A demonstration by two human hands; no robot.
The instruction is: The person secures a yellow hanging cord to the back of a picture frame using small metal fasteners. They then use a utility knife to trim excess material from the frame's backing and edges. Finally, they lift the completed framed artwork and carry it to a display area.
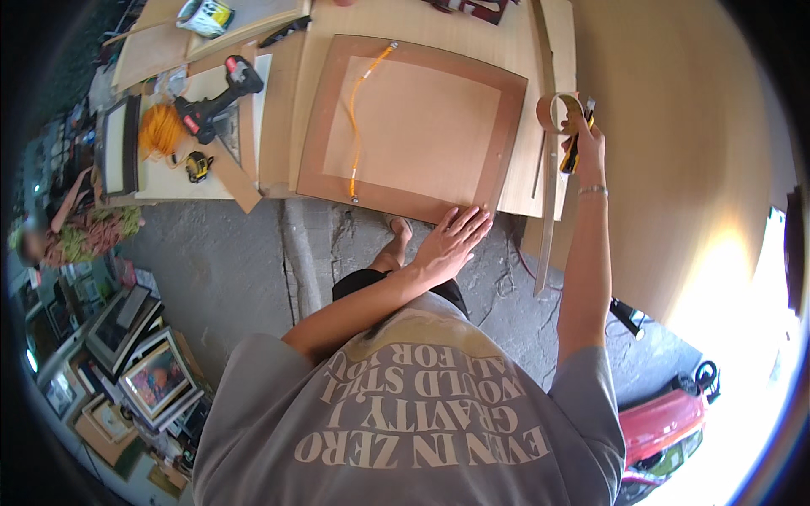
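Observation:
My left hand (456,242) lies flat, fingers stretched, on the near right corner of a rectangular brown-bordered panel (481,126) with a paler middle. Across the left part of that panel runs an orange cord (354,118) with a small metal piece at each end. Off to the right, my right hand (591,152) is raised and closed around a yellow-and-black utility knife (571,156). The same hand holds a roll of tape (548,118) at its fingertips. How the fingers share the two is partly hidden.
A long metal straightedge (547,219) juts past the table edge. Left of the panel are a cordless drill (215,101), a bundle of orange cord (160,131) and a tape measure (198,167). A paint bucket (205,17) stands at the back. Framed pictures (158,377) lean lower left.

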